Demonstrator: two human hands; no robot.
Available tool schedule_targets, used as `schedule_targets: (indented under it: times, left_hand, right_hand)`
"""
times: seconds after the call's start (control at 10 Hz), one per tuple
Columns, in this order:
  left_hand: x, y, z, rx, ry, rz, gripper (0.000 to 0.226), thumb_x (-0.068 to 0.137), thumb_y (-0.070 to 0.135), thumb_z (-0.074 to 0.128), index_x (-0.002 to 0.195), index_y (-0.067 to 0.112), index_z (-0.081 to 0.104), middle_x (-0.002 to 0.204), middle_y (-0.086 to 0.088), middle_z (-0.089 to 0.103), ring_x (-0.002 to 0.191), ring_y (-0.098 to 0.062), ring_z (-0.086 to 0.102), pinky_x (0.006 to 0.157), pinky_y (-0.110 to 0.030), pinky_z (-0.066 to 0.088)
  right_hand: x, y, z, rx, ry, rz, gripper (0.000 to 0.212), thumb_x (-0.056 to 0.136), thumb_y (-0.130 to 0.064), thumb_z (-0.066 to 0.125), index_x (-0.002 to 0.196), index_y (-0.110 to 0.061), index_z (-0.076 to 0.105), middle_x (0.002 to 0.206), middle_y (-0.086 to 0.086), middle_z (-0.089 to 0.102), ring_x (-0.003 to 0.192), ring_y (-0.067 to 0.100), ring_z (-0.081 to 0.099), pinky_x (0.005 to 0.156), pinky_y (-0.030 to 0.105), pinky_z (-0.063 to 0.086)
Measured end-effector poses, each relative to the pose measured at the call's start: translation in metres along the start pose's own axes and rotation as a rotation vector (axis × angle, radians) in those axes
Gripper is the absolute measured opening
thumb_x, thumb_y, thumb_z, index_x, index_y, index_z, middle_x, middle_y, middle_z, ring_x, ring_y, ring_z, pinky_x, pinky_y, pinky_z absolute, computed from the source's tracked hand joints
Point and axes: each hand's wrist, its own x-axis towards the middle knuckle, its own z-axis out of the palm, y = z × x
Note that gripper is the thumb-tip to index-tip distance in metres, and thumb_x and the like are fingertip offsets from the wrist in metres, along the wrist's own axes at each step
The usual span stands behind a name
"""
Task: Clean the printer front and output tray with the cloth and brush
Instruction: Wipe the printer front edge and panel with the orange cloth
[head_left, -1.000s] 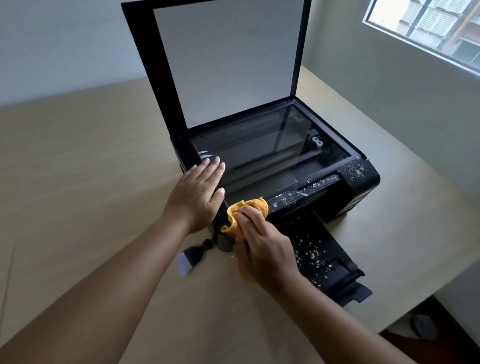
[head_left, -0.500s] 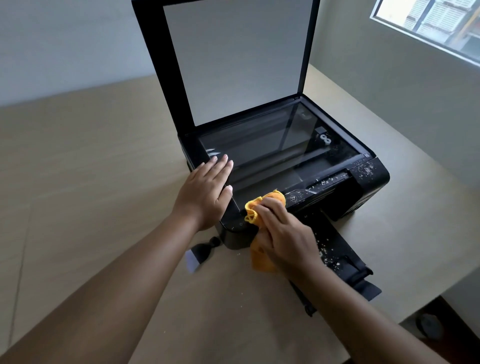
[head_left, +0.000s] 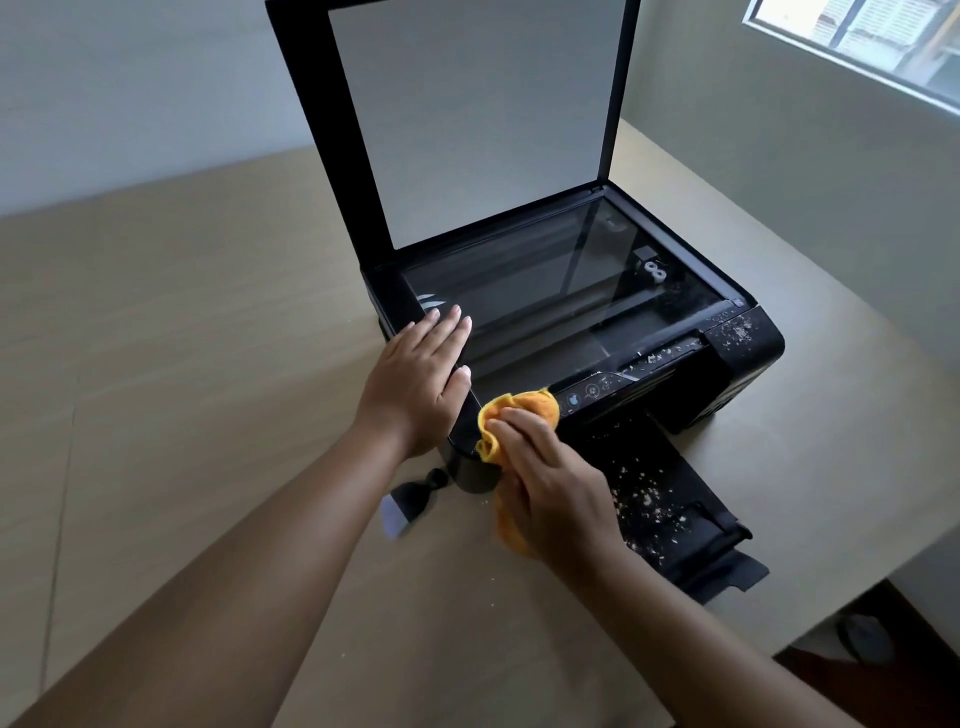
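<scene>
A black printer (head_left: 737, 364) stands on the table with its scanner lid (head_left: 467, 114) raised. My left hand (head_left: 415, 384) lies flat on the printer's front left corner, fingers together, holding nothing. My right hand (head_left: 550, 488) presses an orange cloth (head_left: 524, 410) against the left end of the front control panel (head_left: 613, 387). The pulled-out output tray (head_left: 675, 499) is sprinkled with pale crumbs, and more crumbs sit on the printer's front right corner. A small brush (head_left: 410, 499) with a black handle lies on the table under my left wrist.
The beige table (head_left: 182, 364) runs wide to the left. Its right edge (head_left: 883, 582) drops off close behind the tray's tip. Walls stand behind and to the right, with a window (head_left: 872, 36) at the top right.
My right hand rubbed the cloth a little to the right along the front panel and came back to the left. My left hand stayed on the printer's corner.
</scene>
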Motion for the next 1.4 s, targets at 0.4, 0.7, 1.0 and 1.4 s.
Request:
schedule_targets:
  times: [0.4, 0.7, 1.0, 1.4]
  left_hand:
    - [-0.001, -0.001, 0.001, 0.012, 0.013, -0.007, 0.064, 0.094, 0.04, 0.022, 0.155, 0.02, 0.025, 0.162, 0.005, 0.017, 0.15, -0.012, 0.008, 0.119, -0.025, -0.004]
    - [0.0, 0.002, 0.0, 0.009, 0.012, -0.015, 0.064, 0.094, 0.04, 0.022, 0.155, 0.022, 0.025, 0.162, 0.005, 0.018, 0.15, -0.011, 0.009, 0.12, -0.027, -0.002]
    - [0.0, 0.003, 0.0, 0.018, -0.001, -0.026, 0.064, 0.093, 0.041, 0.023, 0.155, 0.023, 0.023, 0.163, 0.006, 0.016, 0.15, -0.011, 0.008, 0.119, -0.027, -0.003]
    - [0.0, 0.003, 0.0, 0.002, 0.009, -0.027, 0.063, 0.094, 0.039, 0.024, 0.155, 0.022, 0.026, 0.162, 0.005, 0.019, 0.15, -0.012, 0.01, 0.119, -0.029, 0.0]
  right_hand:
    - [-0.008, 0.065, -0.02, -0.2, -0.036, 0.152, 0.071, 0.083, -0.011, 0.06, 0.148, -0.029, 0.035, 0.155, -0.016, 0.028, 0.075, 0.027, 0.063, 0.049, 0.038, 0.052]
    - [0.01, 0.027, -0.027, -0.115, -0.073, 0.072, 0.062, 0.082, -0.02, 0.057, 0.142, -0.032, 0.045, 0.15, -0.014, 0.041, 0.073, 0.018, 0.063, 0.054, 0.035, 0.054]
    - [0.008, 0.037, -0.017, -0.123, -0.104, 0.069, 0.058, 0.085, -0.016, 0.06, 0.141, -0.027, 0.048, 0.146, -0.012, 0.044, 0.074, 0.023, 0.064, 0.052, 0.038, 0.054]
    - [0.013, 0.022, -0.009, -0.179, -0.209, -0.119, 0.057, 0.099, -0.052, 0.04, 0.143, -0.017, 0.045, 0.151, -0.001, 0.042, 0.146, 0.021, 0.026, 0.12, 0.045, 0.018]
